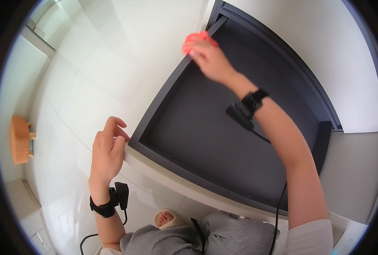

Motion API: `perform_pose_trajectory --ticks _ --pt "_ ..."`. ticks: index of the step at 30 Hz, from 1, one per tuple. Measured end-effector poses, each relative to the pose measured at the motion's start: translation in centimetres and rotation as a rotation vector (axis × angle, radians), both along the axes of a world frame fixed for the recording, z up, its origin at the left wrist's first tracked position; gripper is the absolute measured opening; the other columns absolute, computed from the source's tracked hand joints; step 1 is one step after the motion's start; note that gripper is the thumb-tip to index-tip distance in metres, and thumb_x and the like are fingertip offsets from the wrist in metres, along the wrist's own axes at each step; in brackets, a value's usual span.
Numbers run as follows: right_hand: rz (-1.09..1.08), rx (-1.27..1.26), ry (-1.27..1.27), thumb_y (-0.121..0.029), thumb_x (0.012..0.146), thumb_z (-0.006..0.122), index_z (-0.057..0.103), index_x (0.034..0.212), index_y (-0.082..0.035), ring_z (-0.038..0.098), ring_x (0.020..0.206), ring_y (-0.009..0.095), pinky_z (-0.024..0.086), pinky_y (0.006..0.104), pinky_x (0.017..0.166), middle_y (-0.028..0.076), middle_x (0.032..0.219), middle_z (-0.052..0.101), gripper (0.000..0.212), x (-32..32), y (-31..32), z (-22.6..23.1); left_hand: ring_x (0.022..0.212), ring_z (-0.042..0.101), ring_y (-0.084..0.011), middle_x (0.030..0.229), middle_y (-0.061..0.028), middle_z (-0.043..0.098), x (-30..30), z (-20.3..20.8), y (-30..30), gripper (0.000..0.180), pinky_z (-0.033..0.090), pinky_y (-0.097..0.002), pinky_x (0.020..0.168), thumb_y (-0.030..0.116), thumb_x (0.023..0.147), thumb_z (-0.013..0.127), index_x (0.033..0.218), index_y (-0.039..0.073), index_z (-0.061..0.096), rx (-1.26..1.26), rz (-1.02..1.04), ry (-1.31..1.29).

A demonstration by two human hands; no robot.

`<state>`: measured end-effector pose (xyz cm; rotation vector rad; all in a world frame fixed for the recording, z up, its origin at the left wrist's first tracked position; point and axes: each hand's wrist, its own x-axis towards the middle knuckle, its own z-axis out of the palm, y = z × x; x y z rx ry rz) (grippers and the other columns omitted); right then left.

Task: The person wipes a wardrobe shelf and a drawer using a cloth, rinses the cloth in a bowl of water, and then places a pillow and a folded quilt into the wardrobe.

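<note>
A dark grey drawer (223, 140) with a pale front panel is pulled out before me, its inside bare where I can see it. My right hand (210, 59) reaches across to the far end of the drawer's left side wall. Its fingers are closed on a coral-red cloth (194, 41), pressed along the wall's top edge; the hand is slightly blurred. Beside the drawer's front left corner is my left hand (108, 148), fingers loosely bent and apart with nothing in them. Whether it touches the corner I cannot tell for sure.
A white cabinet top (324, 51) borders the drawer at the back right. Glossy white floor tiles (112, 63) spread to the left, where an orange stool (20, 139) stands. Black straps with small devices circle both wrists, and a cable (278, 216) trails from the right one.
</note>
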<state>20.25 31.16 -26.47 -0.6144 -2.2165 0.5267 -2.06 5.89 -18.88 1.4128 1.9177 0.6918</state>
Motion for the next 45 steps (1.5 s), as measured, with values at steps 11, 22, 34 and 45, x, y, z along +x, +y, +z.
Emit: perform_pose_trajectory --ticks 11,22,34,45 --pt "0.588 -0.144 -0.205 -0.011 0.090 0.051 0.057 0.120 -0.006 0.042 0.126 0.026 0.020 0.0473 0.112 0.012 0.131 0.051 0.032 -6.5 -15.3 1.9 0.091 0.058 -0.0259 0.103 -0.0166 0.060 -1.1 -2.3 -0.6 0.048 0.045 -0.0361 0.081 0.004 0.082 0.034 0.129 0.003 0.043 0.205 -0.027 0.064" --pt "0.701 -0.505 -0.392 -0.010 0.093 0.047 0.049 0.129 -0.004 0.037 0.132 0.025 0.034 0.0360 0.106 0.010 0.140 0.041 0.037 -1.5 -17.5 3.6 0.096 0.057 -0.0244 0.100 -0.0161 0.063 -1.3 -2.3 0.2 0.046 0.042 -0.0345 0.089 0.009 0.087 0.031 0.130 0.003 0.046 0.152 -0.033 0.077" --pt "0.473 -1.252 -0.420 -0.012 0.093 0.049 0.055 0.125 -0.008 0.035 0.132 0.026 0.030 0.0380 0.109 0.004 0.138 0.045 0.032 21.6 -28.3 6.4 0.094 0.059 -0.0257 0.100 -0.0167 0.063 -1.5 -2.3 0.6 0.046 0.044 -0.0350 0.086 0.010 0.086 0.030 0.128 0.005 0.048 0.174 -0.055 0.072" --pt "-0.317 -1.605 -0.769 -0.015 0.086 0.062 0.068 0.106 -0.008 0.063 0.095 0.018 0.047 0.0306 0.087 0.007 0.102 0.069 0.022 35.0 -35.2 8.4 0.095 0.056 -0.0217 0.099 -0.0121 0.062 -2.7 -3.4 1.4 0.044 0.043 -0.0339 0.085 0.025 0.091 0.032 0.128 0.009 0.049 0.126 -0.038 0.114"
